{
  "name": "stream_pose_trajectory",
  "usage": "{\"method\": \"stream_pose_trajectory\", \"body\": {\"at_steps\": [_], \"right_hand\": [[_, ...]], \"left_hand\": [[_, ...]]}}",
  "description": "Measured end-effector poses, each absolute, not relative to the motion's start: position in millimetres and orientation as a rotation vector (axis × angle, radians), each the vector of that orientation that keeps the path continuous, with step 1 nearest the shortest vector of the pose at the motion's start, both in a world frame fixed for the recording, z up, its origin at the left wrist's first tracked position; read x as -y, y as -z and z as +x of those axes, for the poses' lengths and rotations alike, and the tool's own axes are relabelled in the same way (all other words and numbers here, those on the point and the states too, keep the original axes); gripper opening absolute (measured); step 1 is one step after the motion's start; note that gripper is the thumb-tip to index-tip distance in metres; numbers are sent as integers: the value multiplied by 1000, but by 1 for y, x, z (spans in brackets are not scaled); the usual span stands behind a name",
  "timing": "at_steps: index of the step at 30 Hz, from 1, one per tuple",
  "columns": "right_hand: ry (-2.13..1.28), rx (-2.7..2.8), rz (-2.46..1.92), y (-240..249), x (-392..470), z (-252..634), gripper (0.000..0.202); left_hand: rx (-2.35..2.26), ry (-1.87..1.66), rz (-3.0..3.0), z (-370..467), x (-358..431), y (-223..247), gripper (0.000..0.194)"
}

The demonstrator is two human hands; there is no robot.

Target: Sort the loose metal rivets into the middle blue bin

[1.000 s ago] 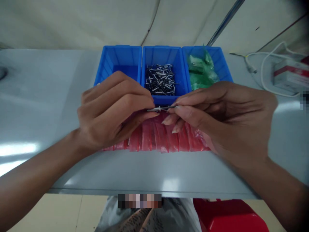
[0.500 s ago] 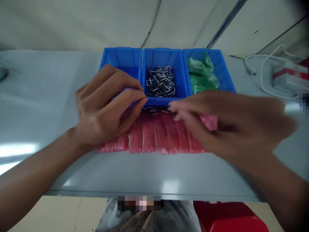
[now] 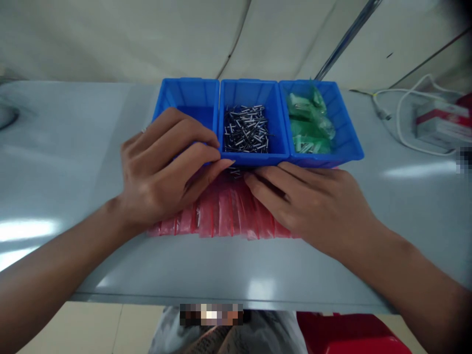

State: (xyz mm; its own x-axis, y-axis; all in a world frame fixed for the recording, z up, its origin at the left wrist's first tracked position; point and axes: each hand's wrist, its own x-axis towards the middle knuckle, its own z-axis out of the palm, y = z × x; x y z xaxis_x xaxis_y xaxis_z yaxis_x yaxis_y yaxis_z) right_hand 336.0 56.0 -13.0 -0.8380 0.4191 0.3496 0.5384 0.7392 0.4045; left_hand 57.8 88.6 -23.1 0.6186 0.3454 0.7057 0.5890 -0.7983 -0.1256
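Note:
In the head view, my left hand [image 3: 171,169] is closed at the front corner of the middle blue bin [image 3: 254,158], thumb and fingers drawn together; anything between them is too small to make out. Small loose metal pins like rivets [image 3: 235,172] lie just in front of that bin. My right hand [image 3: 308,196] rests palm down over them, its bent fingertips together at the pins; whatever they pinch is hidden. Beneath both hands runs a row of pink plastic zip bags [image 3: 224,216], laid side by side. More silver and black pins [image 3: 246,129] fill the middle bin.
A left blue bin [image 3: 190,91] and a right blue bin [image 3: 344,132], holding green plastic bags [image 3: 309,120], flank the middle one. White cable [image 3: 400,128] and a red-and-white box [image 3: 438,123] are at the right. The grey table's [image 3: 206,275] front edge is near my lap.
My right hand has moved left and down onto the loose pins, from a blurred position near the right bin. My left hand stays almost in place, its thumb now reaching slightly further right.

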Motion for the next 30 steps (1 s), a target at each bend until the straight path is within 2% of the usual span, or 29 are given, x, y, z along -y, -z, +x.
{"method": "stream_pose_trajectory", "body": {"at_steps": [5,9,12,16,18,21,27,30], "right_hand": [[722,2707,-785,14,-57,334,28],[654,2634,-769,14,-58,335,35],[393,2454,-787,12,-57,336,35],[99,2250,-844,5,-54,334,15],[-82,2144,-900,2,-53,332,7],[-414,1978,-1024,-1,-49,329,9],[-719,1757,-1086,1,-44,321,12],[-815,1625,-986,4,-46,318,9]], "left_hand": [[759,1094,-2486,55,-82,23,22],[796,1046,-2490,54,-80,22,11],[710,1002,-2497,54,-84,23,9],[541,989,-2478,51,-91,24,29],[502,991,-2458,49,-93,24,33],[470,956,-2430,49,-93,22,36],[590,964,-2476,56,-87,22,9],[609,977,-2502,57,-86,22,13]]}}
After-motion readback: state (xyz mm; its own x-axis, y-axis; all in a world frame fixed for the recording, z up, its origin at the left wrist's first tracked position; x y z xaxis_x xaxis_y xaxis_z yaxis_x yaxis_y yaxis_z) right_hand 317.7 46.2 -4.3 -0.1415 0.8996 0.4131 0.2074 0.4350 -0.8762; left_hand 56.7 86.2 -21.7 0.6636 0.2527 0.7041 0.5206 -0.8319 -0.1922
